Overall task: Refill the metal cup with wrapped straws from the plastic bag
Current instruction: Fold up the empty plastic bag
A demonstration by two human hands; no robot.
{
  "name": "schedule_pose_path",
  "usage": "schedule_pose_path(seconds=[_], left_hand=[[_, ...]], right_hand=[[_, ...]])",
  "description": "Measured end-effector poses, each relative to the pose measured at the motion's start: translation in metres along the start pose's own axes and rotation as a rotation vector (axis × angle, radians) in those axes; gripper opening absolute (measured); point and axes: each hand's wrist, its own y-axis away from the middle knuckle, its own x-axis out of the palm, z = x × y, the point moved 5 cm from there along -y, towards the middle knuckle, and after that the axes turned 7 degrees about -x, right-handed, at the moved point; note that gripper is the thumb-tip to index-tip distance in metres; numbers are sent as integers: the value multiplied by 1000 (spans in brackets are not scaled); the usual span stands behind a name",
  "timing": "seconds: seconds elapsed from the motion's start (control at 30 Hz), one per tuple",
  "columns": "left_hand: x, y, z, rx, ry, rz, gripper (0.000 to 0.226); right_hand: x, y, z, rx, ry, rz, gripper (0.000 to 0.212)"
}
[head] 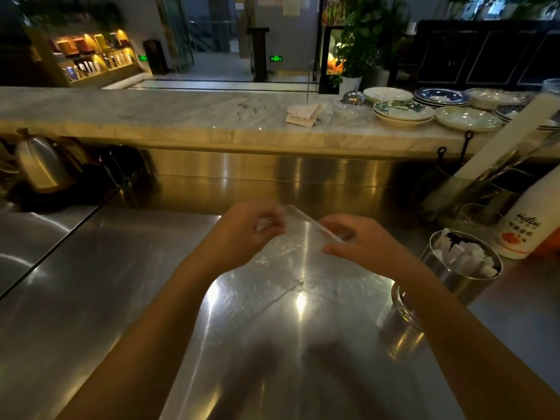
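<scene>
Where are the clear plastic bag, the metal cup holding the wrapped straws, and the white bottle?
plastic bag (pixel 298 237), head view, its clear middle
metal cup (pixel 454 275), head view, its outer wall
white bottle (pixel 528 219), head view, its label

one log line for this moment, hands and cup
hands: left and right both gripping clear plastic bag | bag: above steel counter | metal cup: right side, holds wrapped straws

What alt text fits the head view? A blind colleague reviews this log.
Both hands, left hand and right hand, hold a clear plastic bag above a steel counter. At right stands a metal cup holding wrapped straws.
</scene>
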Motion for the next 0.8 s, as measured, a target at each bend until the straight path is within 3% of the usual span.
schedule_pose_path(seconds=[0.07,0.13,0.27,0.33,0.4,0.5,0.57,0.67,0.8], left_hand=[[0,-3,-10,44,-58,-28,2],[-10,-7,-8,43,-70,-128,7],[-46,-10,31,-147,409,-426,11],[-38,-12,55,-308,685,-342,30],[-10,-12,68,-432,769,-109,54],[32,-3,70,-473,827,110,55],[47,0,68,-446,824,129,47],[51,-2,68,-434,768,34,7],[45,-4,70,-458,857,-47,4]], right_hand=[[1,-4,2,0,-20,0,14],[-3,-5,2,0,-85,-74,10],[-19,3,-7,-8,-307,-198,12],[-27,8,-13,0,-423,-264,11],[-30,12,-18,9,-510,-307,8],[-27,14,-22,36,-559,-320,9],[-24,15,-25,59,-565,-313,9],[-23,17,-31,103,-583,-308,8],[-21,22,-39,185,-635,-268,9]])
